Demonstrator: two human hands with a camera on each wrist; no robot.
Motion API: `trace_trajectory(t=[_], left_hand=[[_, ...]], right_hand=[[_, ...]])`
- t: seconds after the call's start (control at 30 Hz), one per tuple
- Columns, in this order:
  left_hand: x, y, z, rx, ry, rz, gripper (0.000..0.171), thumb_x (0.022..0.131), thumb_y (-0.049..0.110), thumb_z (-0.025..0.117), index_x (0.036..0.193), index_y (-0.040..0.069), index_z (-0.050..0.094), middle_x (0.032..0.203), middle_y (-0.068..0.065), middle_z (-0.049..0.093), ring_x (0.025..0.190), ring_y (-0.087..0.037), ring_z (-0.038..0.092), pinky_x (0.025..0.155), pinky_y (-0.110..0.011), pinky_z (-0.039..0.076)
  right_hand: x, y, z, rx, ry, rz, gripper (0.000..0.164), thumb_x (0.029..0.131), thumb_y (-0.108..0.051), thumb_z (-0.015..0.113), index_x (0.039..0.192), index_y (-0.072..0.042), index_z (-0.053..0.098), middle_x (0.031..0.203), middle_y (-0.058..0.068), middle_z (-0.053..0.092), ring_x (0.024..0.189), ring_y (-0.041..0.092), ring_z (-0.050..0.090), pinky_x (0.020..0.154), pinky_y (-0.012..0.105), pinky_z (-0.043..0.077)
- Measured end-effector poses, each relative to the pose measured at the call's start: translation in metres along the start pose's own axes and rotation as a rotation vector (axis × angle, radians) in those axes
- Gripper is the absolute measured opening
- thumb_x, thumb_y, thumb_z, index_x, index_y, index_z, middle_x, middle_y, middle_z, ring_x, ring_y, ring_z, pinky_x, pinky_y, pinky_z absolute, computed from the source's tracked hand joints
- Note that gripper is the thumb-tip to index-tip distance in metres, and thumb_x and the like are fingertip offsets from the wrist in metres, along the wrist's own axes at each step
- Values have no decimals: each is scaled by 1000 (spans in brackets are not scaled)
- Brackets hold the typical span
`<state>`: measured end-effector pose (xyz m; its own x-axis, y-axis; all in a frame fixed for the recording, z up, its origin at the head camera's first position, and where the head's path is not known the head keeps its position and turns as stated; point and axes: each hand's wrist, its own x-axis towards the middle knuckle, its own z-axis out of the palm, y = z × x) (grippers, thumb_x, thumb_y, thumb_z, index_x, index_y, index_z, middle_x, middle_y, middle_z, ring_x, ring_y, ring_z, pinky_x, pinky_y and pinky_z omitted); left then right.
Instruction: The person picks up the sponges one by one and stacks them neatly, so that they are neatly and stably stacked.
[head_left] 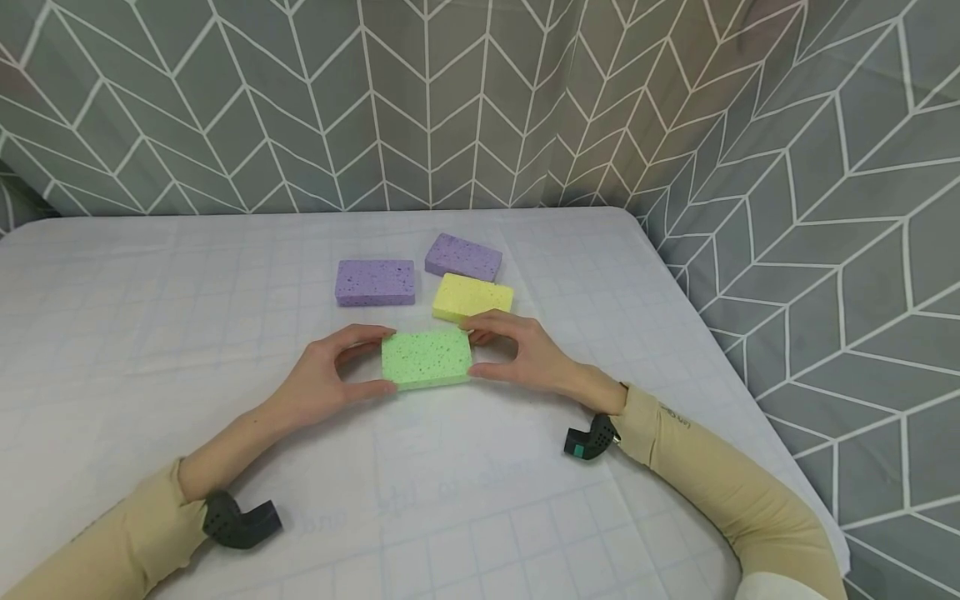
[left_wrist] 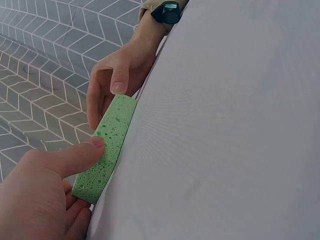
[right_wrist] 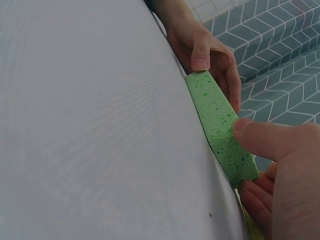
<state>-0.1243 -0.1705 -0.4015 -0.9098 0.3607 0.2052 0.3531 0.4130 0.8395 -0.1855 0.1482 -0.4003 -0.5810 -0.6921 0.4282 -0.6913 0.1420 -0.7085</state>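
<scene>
**Green sponge (head_left: 426, 358) between left hand (head_left: 326, 379) and right hand (head_left: 528, 358)**

Green sponge lies broad face up on the white tabletop (head_left: 225, 308), long sides running left to right; small dark pores across its upper face and near edge. Taken as landmark; sides are the person's own.

Left hand: at the sponge's left end. Thumb at the near corner, fingers bent round to the far corner; spread partway, about the sponge's short side apart. Grips that end. Left wrist view has the thumb tip against the near long edge, other fingers beyond.

Right hand: mirrors this at the right end, thumb near, fingers far, the same partial spread. Holds that end. Its fingers come close to the yellow sponge (head_left: 472, 296); contact there, cannot tell.

Yellow sponge: just beyond the green one, toward its right, slightly turned. Left purple sponge (head_left: 375, 283): beyond the green one and to its left, roughly square to it. Right purple sponge (head_left: 463, 257): farthest beyond, behind the yellow, set at an angle.

Tan sleeves, a black wrist device on each: left device (head_left: 240, 521) and right device (head_left: 590, 437), both nearer the person than the green sponge. Grey curtain (head_left: 457, 108) with white chevrons well beyond it.
</scene>
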Motion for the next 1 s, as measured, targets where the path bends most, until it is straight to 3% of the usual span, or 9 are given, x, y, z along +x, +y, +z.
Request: trace_trajectory(t=[0.73,1.0], left_hand=[[0,0,0,6,2,-4,65,76,23,89,134,12,60,132,-3,63,124,-21,59,110,-23,47],[0,0,0,17,4,7,65,77,24,89,133,12,60,132,-3,63,124,-21,60,110,-25,47]], right_hand=[[0,0,0,-11,-16,25,58,80,-7,84,132,1,61,121,11,65,103,22,67,95,34,58],[0,-1,1,-10,-4,29,59,78,-4,85,131,2,61,119,13,66,102,26,68,94,39,59]])
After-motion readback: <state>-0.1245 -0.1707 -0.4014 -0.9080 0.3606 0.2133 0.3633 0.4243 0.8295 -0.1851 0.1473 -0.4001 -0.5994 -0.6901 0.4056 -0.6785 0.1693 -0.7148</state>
